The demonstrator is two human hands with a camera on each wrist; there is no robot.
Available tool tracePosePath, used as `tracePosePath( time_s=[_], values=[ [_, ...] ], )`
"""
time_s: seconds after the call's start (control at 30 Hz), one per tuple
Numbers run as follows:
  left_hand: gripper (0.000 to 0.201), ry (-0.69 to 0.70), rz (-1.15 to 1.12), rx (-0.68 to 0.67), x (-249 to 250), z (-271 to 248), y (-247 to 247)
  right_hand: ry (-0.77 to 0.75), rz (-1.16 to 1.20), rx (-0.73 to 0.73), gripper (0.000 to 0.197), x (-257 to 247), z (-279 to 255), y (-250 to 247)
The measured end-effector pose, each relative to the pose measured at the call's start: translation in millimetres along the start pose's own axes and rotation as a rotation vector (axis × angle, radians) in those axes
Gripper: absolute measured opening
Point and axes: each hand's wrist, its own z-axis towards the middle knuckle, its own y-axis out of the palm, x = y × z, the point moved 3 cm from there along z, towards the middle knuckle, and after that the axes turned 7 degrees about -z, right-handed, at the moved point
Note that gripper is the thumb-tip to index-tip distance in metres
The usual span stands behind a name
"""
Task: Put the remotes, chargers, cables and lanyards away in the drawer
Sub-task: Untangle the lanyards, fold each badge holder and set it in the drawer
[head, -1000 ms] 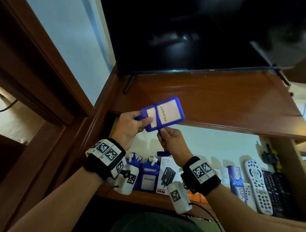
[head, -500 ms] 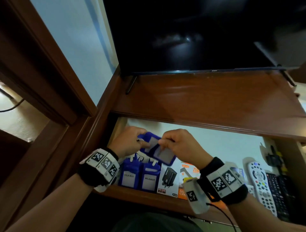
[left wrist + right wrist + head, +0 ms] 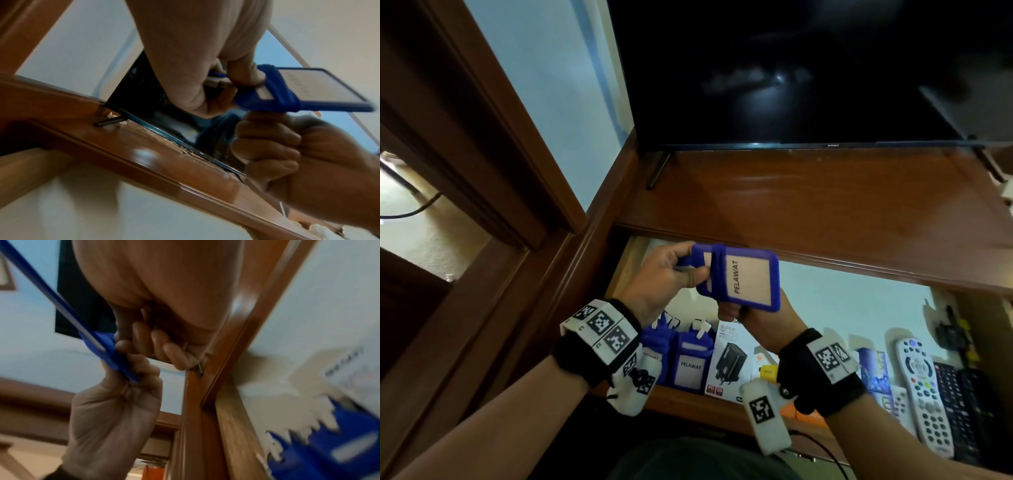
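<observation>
A blue badge holder (image 3: 743,277) labelled PELAWAT, with its blue lanyard wound round it, is held above the open drawer (image 3: 688,402). My left hand (image 3: 697,272) pinches its left end. My right hand (image 3: 736,313) grips it from below with curled fingers. The left wrist view shows the badge holder (image 3: 320,87) flat beside my left thumb, over the right hand (image 3: 287,154). In the right wrist view it shows as a thin blue badge edge (image 3: 98,344). Two more blue badge holders (image 3: 690,363) stand in the drawer's left end.
A charger box (image 3: 726,359), small boxes, a white remote (image 3: 924,390) and black remotes (image 3: 962,404) stand along the drawer. A dark TV (image 3: 791,68) stands on the wooden cabinet top (image 3: 808,209), which overhangs the drawer's back. A wooden door frame (image 3: 482,154) is on the left.
Half a second ago both hands had lowered the badge holder into the drawer's left end. Now it is lifted again, level with the cabinet edge.
</observation>
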Motion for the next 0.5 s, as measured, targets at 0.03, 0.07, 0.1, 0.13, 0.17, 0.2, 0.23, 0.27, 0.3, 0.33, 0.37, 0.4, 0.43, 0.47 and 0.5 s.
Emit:
tracePosePath(
  time_s=[0.03, 0.07, 0.1, 0.13, 0.17, 0.2, 0.23, 0.27, 0.3, 0.33, 0.37, 0.4, 0.43, 0.47, 0.5],
  values=[
    [0.022, 0.004, -0.034, 0.022, -0.2, 0.3, 1.8, 0.013, 0.050, -0.004, 0.016, 1.4, 2.0, 2.2],
    [0.021, 0.007, -0.068, 0.044, -1.4, 0.8, 2.7, 0.035, 0.085, -0.018, 0.014, 3.4, 3.6, 3.3],
    [0.022, 0.007, -0.099, 0.060, -3.2, 1.5, 3.3, 0.039, 0.093, -0.030, 0.014, 3.9, 3.9, 4.2],
    [0.023, 0.001, -0.116, 0.075, -5.8, 1.9, 4.0, 0.054, 0.083, -0.039, 0.015, 6.1, 3.9, 4.0],
    [0.023, -0.009, -0.125, 0.086, -8.4, 2.0, 4.9, 0.051, 0.079, -0.056, 0.015, 9.6, 3.1, 2.4],
    [0.023, -0.022, -0.129, 0.094, -11.0, 2.0, 5.3, 0.051, 0.080, -0.074, 0.014, 11.3, 0.5, 2.1],
    [0.023, -0.045, -0.132, 0.097, -14.0, 2.0, 5.5, 0.054, 0.085, -0.088, 0.015, 14.7, -2.4, 0.9],
    [0.023, -0.072, -0.124, 0.095, -17.0, 1.9, 6.0, 0.061, 0.066, -0.086, 0.016, 17.1, -5.7, -0.7],
    [0.023, -0.100, -0.108, 0.087, -20.6, 1.8, 6.6, 0.071, 0.045, -0.081, 0.017, 18.7, -9.5, -3.1],
    [0.022, -0.126, -0.085, 0.072, -24.1, 2.1, 7.4, 0.082, -0.001, -0.068, 0.018, 19.4, -14.4, -5.9],
    [0.022, -0.151, -0.060, 0.052, -27.3, 2.5, 8.6, 0.093, -0.048, -0.056, 0.019, 21.8, -18.2, -10.1],
    [0.021, -0.174, -0.025, 0.032, -30.4, 3.0, 9.4, 0.105, -0.116, -0.052, 0.021, 23.7, -21.8, -14.3],
    [0.021, -0.188, 0.013, 0.007, -32.8, 3.5, 10.6, 0.122, -0.188, -0.058, 0.023, 26.1, -26.0, -18.7],
    [0.020, -0.195, 0.054, -0.021, -35.2, 4.2, 11.8, 0.148, -0.256, -0.065, 0.026, 28.7, -30.4, -23.5],
    [0.019, -0.200, 0.096, -0.052, -37.5, 5.3, 13.1, 0.182, -0.307, -0.052, 0.029, 31.6, -34.3, -29.7]
  ],
)
